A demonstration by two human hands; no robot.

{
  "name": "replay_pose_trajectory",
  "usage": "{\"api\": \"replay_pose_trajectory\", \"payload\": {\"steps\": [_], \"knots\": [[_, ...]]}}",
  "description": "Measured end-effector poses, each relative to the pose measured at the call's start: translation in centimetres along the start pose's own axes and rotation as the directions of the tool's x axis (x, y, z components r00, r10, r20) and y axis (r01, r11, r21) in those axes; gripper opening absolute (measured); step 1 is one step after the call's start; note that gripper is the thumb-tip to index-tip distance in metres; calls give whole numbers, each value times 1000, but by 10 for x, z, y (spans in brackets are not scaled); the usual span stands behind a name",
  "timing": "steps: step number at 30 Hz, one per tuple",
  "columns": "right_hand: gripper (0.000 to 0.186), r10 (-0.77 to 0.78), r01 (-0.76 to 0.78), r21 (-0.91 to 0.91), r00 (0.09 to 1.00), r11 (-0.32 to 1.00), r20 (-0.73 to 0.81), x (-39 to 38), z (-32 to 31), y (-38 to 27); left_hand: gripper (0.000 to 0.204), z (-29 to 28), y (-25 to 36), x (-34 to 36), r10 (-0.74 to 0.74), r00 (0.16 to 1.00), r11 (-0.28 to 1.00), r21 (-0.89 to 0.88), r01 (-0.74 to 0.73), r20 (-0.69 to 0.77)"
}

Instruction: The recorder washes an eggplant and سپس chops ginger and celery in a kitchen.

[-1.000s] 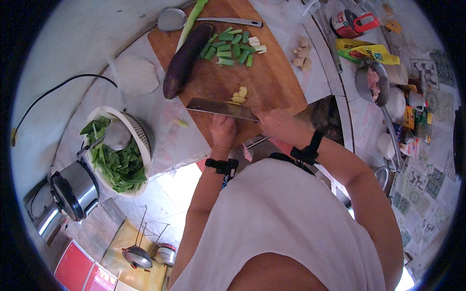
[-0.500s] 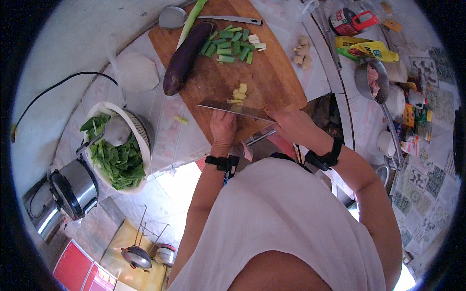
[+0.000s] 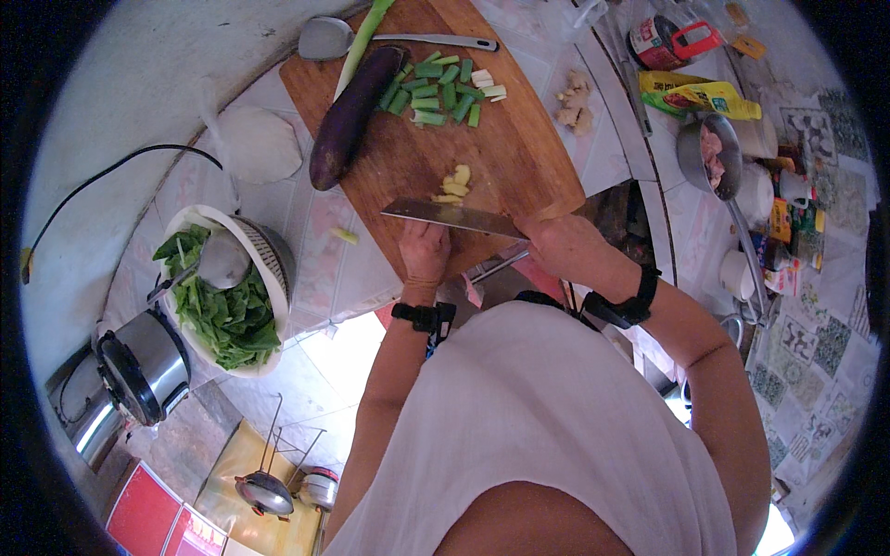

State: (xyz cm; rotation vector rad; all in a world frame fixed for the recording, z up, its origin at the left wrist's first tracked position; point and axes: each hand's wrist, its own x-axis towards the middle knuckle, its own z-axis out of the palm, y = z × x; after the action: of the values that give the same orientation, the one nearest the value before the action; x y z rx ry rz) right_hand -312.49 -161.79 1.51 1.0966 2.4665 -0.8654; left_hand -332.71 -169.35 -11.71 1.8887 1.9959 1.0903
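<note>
On a wooden cutting board, my right hand grips a wide-bladed cleaver by its handle. My left hand is curled at the blade's near side, and whatever its fingertips hold is hidden by them and the blade. Yellow slices, apparently ginger, lie just beyond the cleaver. A purple eggplant rests at the board's left, beside a long green onion and a metal turner. Several cut green onion pieces are scattered across the board's upper middle.
A colander of leafy greens with a metal ladle stands left, near a steel cooker. Ginger root lies right of the board; beyond are a pot of raw meat, a yellow packet and several containers. Pans sit lower left.
Since a second ago the cleaver and my right hand have shifted to the right and a little toward me. My left hand stays in about the same place.
</note>
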Motion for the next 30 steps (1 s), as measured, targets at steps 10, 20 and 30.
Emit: {"api": "replay_pose_trajectory", "payload": {"steps": [10,20,30], "knots": [[27,-87,89,35,995,995,-57,3,-21,-10,15,-5,8,10,36,998,999,-21,-37,-58],[21,47,-14,288,993,957,-107,4,-10,17,14,-5,7,11,71,997,997,-31,-72,-19],[27,91,-44,238,978,970,-189,2,25,36,17,-8,18,14,-63,995,998,-20,65,81]]}}
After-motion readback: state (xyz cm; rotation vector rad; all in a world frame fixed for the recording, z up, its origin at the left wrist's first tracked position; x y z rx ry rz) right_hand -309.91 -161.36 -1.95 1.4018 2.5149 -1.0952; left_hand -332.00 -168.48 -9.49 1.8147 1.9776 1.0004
